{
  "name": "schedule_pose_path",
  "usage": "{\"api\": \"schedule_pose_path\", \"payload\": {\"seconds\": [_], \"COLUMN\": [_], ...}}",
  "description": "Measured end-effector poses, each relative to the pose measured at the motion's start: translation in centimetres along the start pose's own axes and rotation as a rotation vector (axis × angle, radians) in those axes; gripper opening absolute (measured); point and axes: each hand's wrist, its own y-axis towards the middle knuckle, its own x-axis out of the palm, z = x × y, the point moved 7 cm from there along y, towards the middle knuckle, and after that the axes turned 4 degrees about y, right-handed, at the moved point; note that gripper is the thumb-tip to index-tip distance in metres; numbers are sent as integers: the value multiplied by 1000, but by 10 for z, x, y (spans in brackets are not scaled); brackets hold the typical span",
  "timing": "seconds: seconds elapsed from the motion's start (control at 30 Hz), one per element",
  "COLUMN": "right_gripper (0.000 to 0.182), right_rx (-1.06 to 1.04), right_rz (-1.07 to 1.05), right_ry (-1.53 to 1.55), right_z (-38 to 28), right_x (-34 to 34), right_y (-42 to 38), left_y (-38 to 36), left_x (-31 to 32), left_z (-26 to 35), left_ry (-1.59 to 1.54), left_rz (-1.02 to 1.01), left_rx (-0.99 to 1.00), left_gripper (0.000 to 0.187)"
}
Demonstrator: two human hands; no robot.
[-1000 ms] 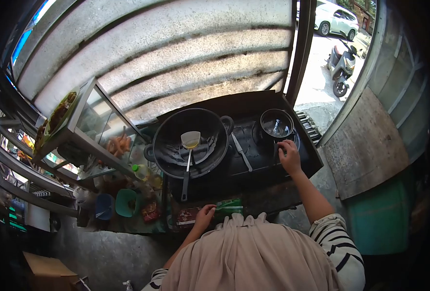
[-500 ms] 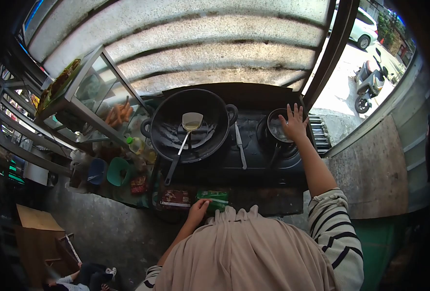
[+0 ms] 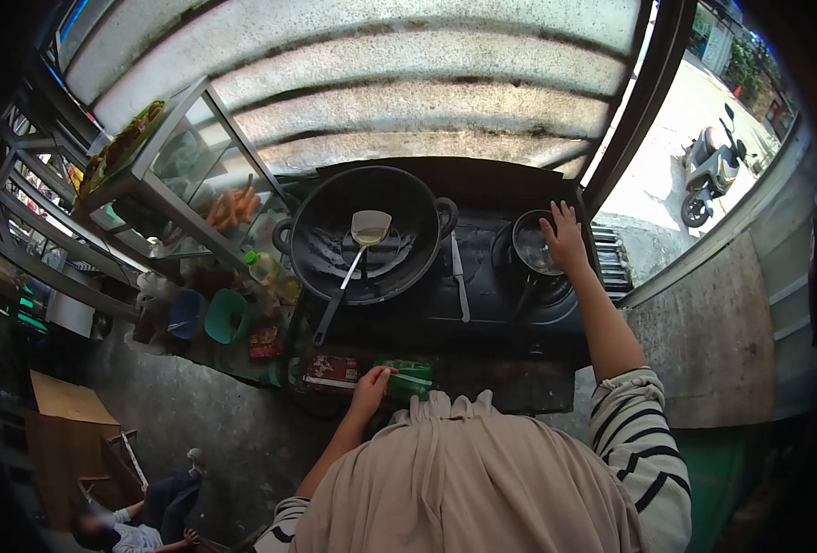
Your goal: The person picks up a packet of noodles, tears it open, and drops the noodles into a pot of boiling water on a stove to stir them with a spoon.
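My right hand (image 3: 566, 241) is spread over the right side of a small dark saucepan (image 3: 522, 269) on the right burner; clear liquid seems to be inside. Down at the front ledge, my left hand (image 3: 370, 388) has its fingertips pinched at the left edge of a green packet (image 3: 412, 376). A dark red packet (image 3: 331, 370) lies just left of it. On the left burner sits a large black wok (image 3: 309, 241), with a spatula (image 3: 353, 269) resting in it, its handle over the rim. A knife (image 3: 461, 288) lies on the black stove (image 3: 482, 323) between the pans.
To the left stands a glass case (image 3: 187, 152) with orange food inside. Below it are a green-capped bottle (image 3: 263, 267), a teal bowl (image 3: 217, 321), a blue bowl (image 3: 185, 309) and a red packet (image 3: 264, 343). A person (image 3: 155, 521) sits at lower left. Outside, a scooter (image 3: 711, 170) is parked.
My right hand has turned slightly, its fingers closer together, still over the saucepan. My left hand has shifted slightly up and left at the green packet. The view has moved a little.
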Motion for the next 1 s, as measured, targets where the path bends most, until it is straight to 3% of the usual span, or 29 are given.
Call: {"api": "schedule_pose_path", "payload": {"seconds": [0.03, 0.07, 0.13, 0.17, 0.27, 0.33, 0.47, 0.53, 0.67, 0.77, 0.9, 0.97, 1.0], "right_gripper": [52, 52, 39, 44, 41, 41, 43, 42, 41, 38, 34, 33, 32], "right_rx": [-139, -140, 295, 289, 192, 286, 485, 467, 509, 570, 551, 549, 545], "right_rz": [139, 140, 2, 78, 101, 53, -157, -204, -542, -785, -755, -747, -740], "right_ry": [180, 181, 629, 779, 763, 956, 1008, 978, 891, 724, 774, 758, 747], "right_z": [-9, -7, 3, 6, 23, 36, 32, 37, 14, -1, 12, 6, 2], "right_x": [-13, -18, -30, -31, -26, -2, 30, 55, 92, 115, 158, 156, 155], "right_y": [-3, -7, -25, -37, -75, -114, -198, -234, -305, -341, -373, -372, -370], "left_y": [-1, -2, -2, -2, -3, -5, 2, 4, 2, 14, 13, 33, 31], "left_x": [-1, -1, -3, -4, -5, -7, -23, -43, -69, -114, -186, -248, -267], "left_z": [1, 1, -4, -7, -14, -14, -24, -32, -34, -57, -50, -109, -111], "left_ry": [0, 0, 11, 11, 2, -30, 1, 41, -243, -247, -178, -256, -258], "left_rz": [3, 4, 14, 13, 14, 40, 138, 285, 403, 601, 834, 969, 965], "left_rx": [-1, 0, 1, 1, -4, -15, 13, -58, -154, -49, -9, 28, 25], "left_gripper": [26, 26, 26, 26, 26, 25, 28, 33, 39, 26, 28, 39, 39]}}
